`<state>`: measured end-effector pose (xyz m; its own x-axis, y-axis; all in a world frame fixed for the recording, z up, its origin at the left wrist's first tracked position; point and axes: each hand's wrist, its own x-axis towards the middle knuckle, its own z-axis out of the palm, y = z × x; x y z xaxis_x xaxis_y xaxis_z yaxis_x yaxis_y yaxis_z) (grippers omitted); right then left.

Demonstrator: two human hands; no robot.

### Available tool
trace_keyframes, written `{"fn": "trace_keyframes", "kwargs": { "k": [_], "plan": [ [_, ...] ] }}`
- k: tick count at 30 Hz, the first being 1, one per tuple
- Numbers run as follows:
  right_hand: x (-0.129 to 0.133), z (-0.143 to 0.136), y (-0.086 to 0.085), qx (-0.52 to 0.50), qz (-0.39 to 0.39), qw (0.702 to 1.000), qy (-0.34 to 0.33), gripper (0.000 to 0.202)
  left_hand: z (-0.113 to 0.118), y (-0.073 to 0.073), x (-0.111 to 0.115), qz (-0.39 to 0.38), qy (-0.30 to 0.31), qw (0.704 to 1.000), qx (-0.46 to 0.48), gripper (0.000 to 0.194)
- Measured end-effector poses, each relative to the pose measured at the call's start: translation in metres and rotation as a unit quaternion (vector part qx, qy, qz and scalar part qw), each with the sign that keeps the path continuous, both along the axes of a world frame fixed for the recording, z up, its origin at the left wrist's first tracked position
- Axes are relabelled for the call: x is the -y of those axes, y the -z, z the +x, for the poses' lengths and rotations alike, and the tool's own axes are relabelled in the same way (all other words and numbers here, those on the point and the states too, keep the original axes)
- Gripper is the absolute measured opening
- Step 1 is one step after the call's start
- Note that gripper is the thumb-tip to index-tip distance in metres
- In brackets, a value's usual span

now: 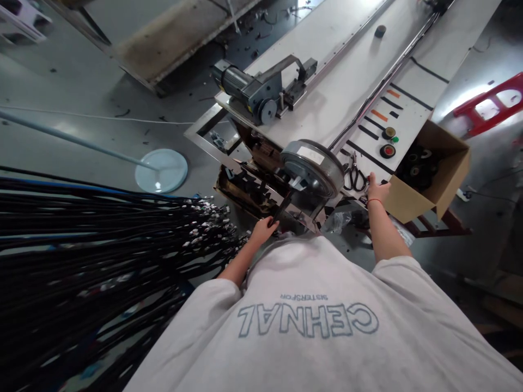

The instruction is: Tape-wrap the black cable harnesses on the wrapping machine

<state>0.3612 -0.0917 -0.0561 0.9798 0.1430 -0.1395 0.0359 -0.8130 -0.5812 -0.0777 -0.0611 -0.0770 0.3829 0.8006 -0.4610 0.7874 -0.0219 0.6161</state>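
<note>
At the near end of a long white worktop (pixel 302 120), my left hand (pixel 263 230) pinches a dark length (pixel 281 209) that slants up beneath the edge of a metal wheel (pixel 314 163), as I work through the head camera from afar. My right hand (pixel 378 191) reaches the worktop's edge beside an open cardboard box (pixel 412 201), thumb raised; I cannot tell whether its fingers grip anything. The work looks partway to me: the dark length is in hand, while the scissors (pixel 353 166) lie untouched between wheel and right hand. No finished piece can be made out, and how much is left I cannot tell.

Black strips (pixel 368 131) and orange strips (pixel 379 115) lie along the worktop, near two tape rolls (pixel 388 151); a motor (pixel 237 79) sits at the far left edge. Black cables (pixel 90 223) with white ends (pixel 200 223) crowd the left of the room. On the grey floor (pixel 102 130) stand a round white base (pixel 163 169) and, to the right, a red stool (pixel 490 106).
</note>
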Motion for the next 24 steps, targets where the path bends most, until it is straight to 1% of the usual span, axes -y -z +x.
{"fn": "trace_keyframes", "kwargs": {
  "k": [2, 4, 7, 9, 12, 17, 24],
  "plan": [
    [0.001, 0.001, 0.002, 0.007, 0.004, 1.0, -0.005, 0.073, -0.016, -0.004, 0.01, 0.018, -0.011, 0.999, 0.041, 0.026],
    [0.001, 0.002, 0.002, 0.013, 0.009, 1.0, -0.007, 0.072, -0.025, -0.013, 0.018, 0.031, -0.024, 0.995, 0.086, 0.031],
    [0.002, 0.003, 0.003, 0.014, 0.012, 1.0, -0.007, 0.072, -0.025, -0.031, 0.023, 0.045, -0.047, 0.991, 0.115, 0.036],
    [0.002, 0.003, 0.002, 0.013, 0.012, 1.0, -0.009, 0.071, -0.017, -0.041, 0.02, 0.052, -0.059, 0.99, 0.117, 0.038],
    [0.002, 0.003, 0.001, 0.015, 0.01, 1.0, -0.009, 0.071, -0.002, -0.048, 0.009, 0.053, -0.069, 0.989, 0.123, 0.041],
    [0.002, 0.001, -0.002, 0.011, 0.006, 1.0, -0.012, 0.072, 0.02, -0.053, -0.01, 0.065, -0.067, 0.986, 0.141, 0.041],
    [0.002, 0.003, 0.0, 0.011, 0.011, 1.0, -0.009, 0.07, 0.048, -0.059, -0.024, 0.065, -0.043, 0.981, 0.175, 0.039]
  ]
}}
